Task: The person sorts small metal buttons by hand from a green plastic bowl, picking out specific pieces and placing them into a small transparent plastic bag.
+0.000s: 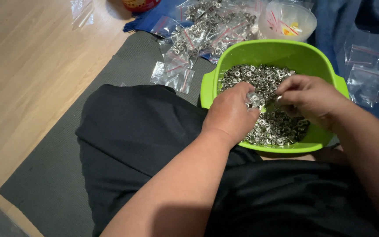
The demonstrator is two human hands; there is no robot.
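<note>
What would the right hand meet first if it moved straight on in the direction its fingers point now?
Probably the left hand, which holds a small clear bag just ahead of the right hand. Both hover over the metal nuts in the green bowl; depth is unclear.

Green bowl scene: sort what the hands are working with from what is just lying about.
In use:
- green bowl of small metal rings
- small clear bag pinched in the left hand
- right hand over the rings

Lying about:
- filled clear bags beyond the bowl
- empty clear bags on blue cloth
- clear tub
- grey mat
</note>
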